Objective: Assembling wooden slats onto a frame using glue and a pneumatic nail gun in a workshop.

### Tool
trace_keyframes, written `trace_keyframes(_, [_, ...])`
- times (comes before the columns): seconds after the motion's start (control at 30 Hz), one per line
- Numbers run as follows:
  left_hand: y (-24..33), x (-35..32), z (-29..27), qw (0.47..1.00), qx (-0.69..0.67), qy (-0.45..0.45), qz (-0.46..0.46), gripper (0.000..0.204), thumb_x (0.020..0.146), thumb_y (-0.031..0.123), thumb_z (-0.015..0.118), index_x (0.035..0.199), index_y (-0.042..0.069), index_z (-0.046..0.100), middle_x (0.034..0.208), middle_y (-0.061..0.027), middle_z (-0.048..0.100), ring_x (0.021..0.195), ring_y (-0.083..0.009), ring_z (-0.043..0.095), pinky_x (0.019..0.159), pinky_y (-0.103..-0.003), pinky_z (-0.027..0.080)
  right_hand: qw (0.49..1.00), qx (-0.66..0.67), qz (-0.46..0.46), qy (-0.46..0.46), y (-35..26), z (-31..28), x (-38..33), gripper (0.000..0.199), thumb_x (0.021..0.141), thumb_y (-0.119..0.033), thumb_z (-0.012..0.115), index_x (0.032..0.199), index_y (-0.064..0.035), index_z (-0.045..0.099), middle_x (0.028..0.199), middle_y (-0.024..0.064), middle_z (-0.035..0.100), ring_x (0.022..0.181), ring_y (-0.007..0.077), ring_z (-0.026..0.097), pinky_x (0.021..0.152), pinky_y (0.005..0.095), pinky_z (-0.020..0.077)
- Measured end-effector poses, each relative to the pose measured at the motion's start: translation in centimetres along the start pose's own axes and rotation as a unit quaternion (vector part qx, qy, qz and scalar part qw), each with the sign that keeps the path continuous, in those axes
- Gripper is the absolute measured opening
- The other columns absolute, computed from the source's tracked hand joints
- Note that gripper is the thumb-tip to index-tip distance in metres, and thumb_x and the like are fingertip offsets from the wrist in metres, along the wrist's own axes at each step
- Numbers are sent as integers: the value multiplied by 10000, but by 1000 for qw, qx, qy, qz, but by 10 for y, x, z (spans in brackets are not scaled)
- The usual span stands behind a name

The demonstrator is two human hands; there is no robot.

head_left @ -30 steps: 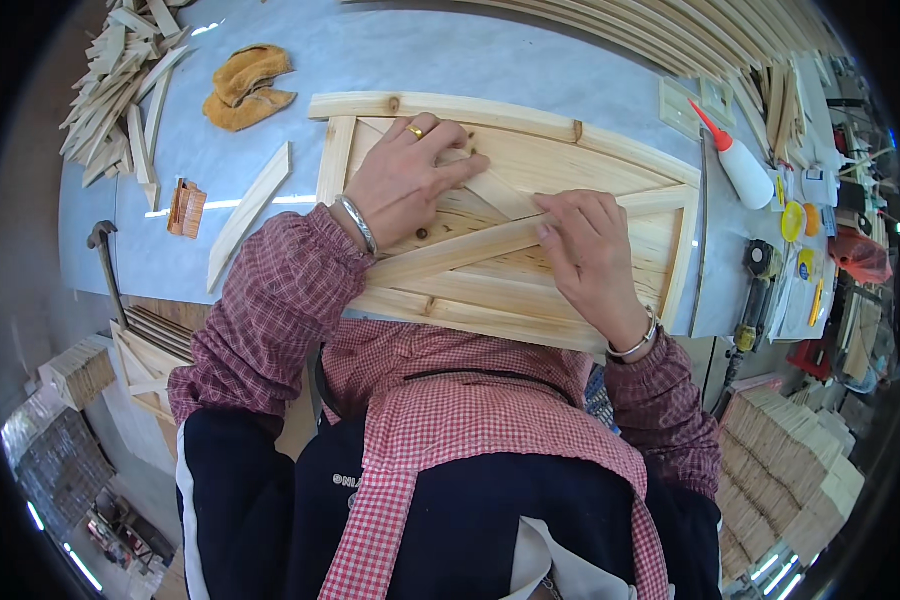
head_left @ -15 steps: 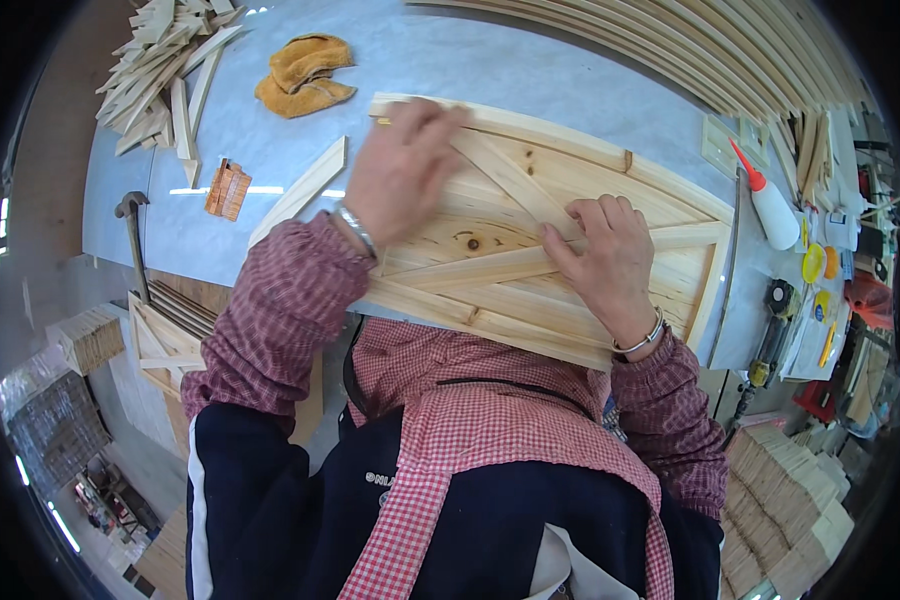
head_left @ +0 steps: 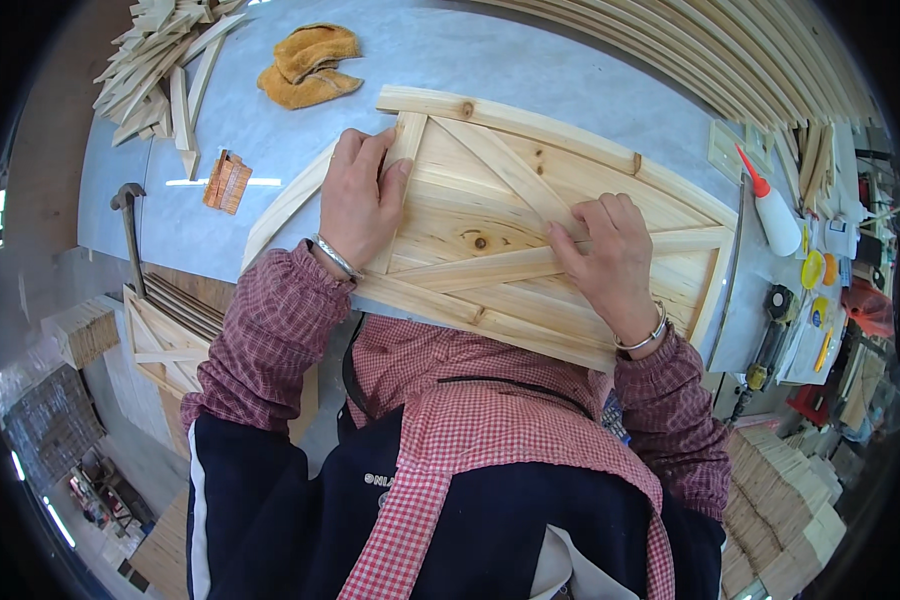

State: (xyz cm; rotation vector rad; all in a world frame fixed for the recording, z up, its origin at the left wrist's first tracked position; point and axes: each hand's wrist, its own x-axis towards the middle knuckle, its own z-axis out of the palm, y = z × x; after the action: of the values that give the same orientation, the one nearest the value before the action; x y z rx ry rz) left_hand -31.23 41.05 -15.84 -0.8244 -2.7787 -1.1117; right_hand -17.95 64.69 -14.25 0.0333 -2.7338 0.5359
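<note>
A pale wooden panel (head_left: 470,205) lies flat on the blue-grey table, framed by strips with diagonal strips across its face. At its left end, my left hand (head_left: 363,200) is closed on the short end strip (head_left: 407,150), thumb on the near side and fingers bent over its outer edge. Near the middle, my right hand (head_left: 610,262) grips the diagonal strip (head_left: 505,165) where the braces meet, its thumb pressed against the wood. Beside the left hand rests a loose pale strip (head_left: 280,210) with an angled end.
A mustard cloth (head_left: 310,65), an orange-brown slatted piece (head_left: 227,182) and a hammer (head_left: 130,220) lie left. Beyond them is a heap of wood offcuts (head_left: 160,75). Long strips (head_left: 660,50) line the far edge. A white glue bottle (head_left: 776,218) and a drill (head_left: 770,335) are at right.
My left hand has come down and left from the panel's upper left corner, where it was blurred, onto the end strip, which now shows. The right hand stays in place.
</note>
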Motion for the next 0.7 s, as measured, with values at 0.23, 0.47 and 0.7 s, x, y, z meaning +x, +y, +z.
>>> trace_keyframes(0.23, [0, 0, 1, 1000, 6, 7, 11, 308, 818, 90, 622, 1094, -33, 561, 852, -128, 466, 755, -274, 500, 669, -359, 430, 1000, 9, -5, 2, -1, 0, 2, 224, 679, -139, 730, 752, -45, 540, 703, 83, 472, 685, 260, 474, 608, 362, 396])
trace_keyframes(0.47, [-3, -1, 1, 1000, 1, 1, 25, 308, 828, 111, 621, 1097, -28, 564, 842, -126, 480, 723, -264, 509, 651, -355, 434, 998, 10, 41, -47, 3, -12, -3, 205, 723, -118, 715, 862, -20, 600, 750, 96, 537, 731, 255, 511, 632, 339, 420])
trace_keyframes(0.7, [1, 1, -1, 1000, 0, -18, 9, 335, 845, 151, 619, 1125, -25, 563, 836, -115, 497, 658, -233, 512, 607, -342, 438, 991, 71, 96, -66, 20, -42, -21, 279, 785, -106, 666, 1054, -36, 645, 883, 112, 623, 859, 251, 561, 747, 312, 444])
